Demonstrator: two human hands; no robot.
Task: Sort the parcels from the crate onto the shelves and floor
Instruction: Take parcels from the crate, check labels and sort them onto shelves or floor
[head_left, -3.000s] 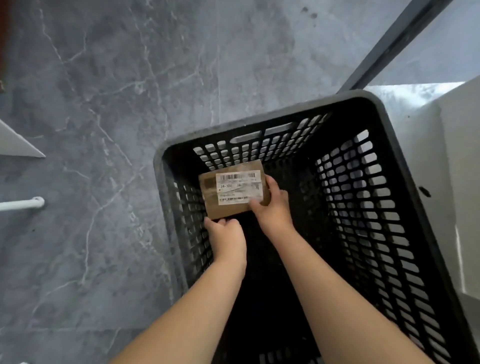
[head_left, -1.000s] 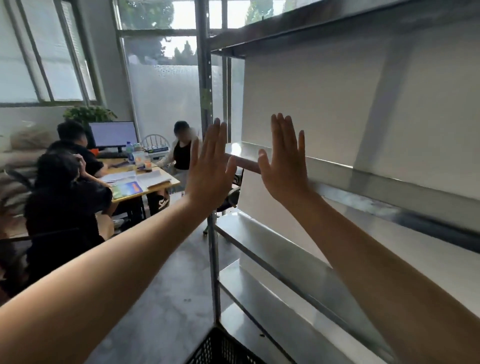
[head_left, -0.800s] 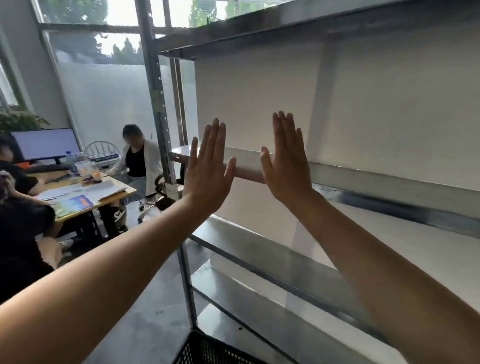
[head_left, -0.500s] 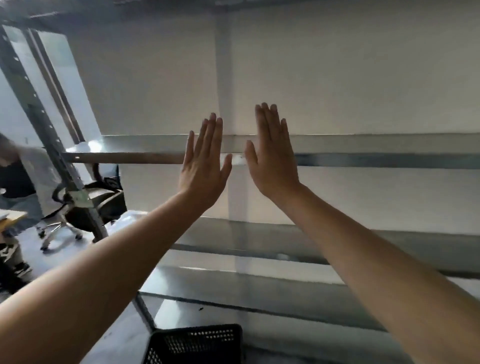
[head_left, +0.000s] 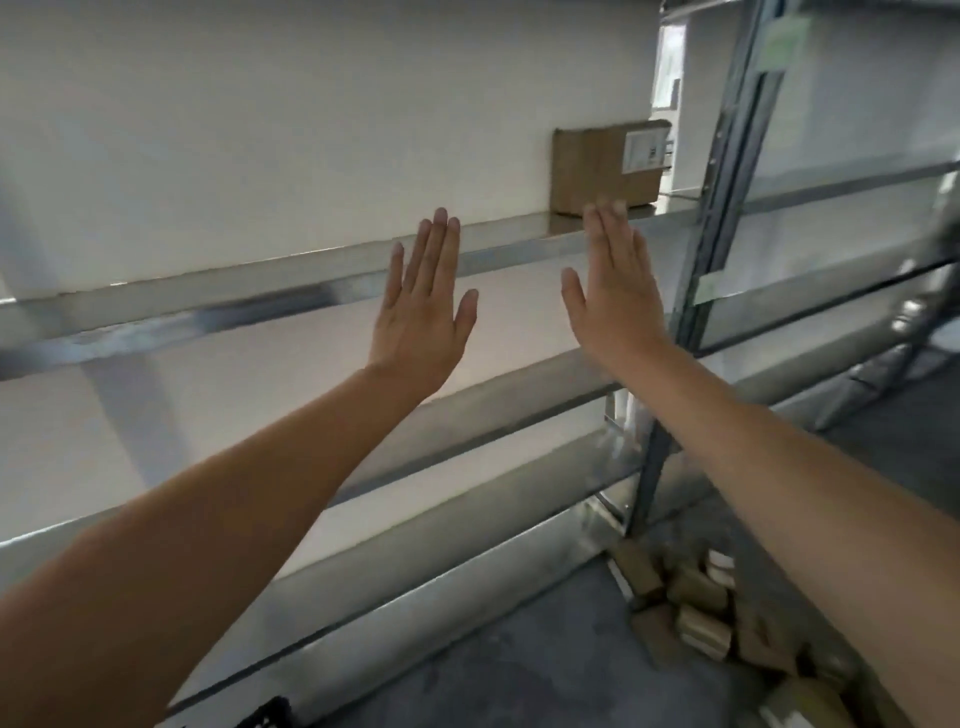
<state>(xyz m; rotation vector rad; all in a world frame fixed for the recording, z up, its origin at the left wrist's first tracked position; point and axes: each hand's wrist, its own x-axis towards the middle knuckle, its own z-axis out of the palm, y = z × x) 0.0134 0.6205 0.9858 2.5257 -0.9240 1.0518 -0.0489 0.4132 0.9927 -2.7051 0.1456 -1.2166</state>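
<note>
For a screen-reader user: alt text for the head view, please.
The left hand and right hand are raised, open and empty, before metal shelves. A cardboard parcel stands on an upper shelf; small parcels lie piled on the floor.

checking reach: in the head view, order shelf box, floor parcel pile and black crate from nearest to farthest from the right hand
From the right hand:
1. cardboard box, on the shelf right behind it.
2. parcel pile, on the floor, lower right.
3. black crate, bottom edge, lower left.
</note>
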